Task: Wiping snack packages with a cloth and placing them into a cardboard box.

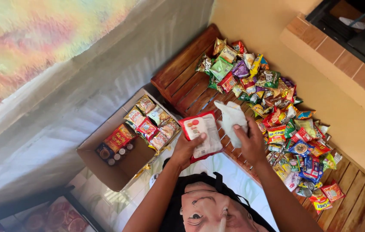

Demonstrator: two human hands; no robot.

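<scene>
My left hand (185,150) grips a flat red and white snack packet (202,134), held up in front of me with its printed back facing the camera. My right hand (249,142) holds a crumpled white cloth (232,118) just right of the packet, nearly touching it. Both hands hover over the near edge of a brown wooden slatted table (185,73). A large heap of colourful snack packets (277,111) covers the table's right part.
An open cardboard box (120,174) stands left of the table, holding several snack packets (150,122) and small dark bottles (116,155). A grey wall runs along the left. A brick ledge (341,56) lies beyond the table at the right.
</scene>
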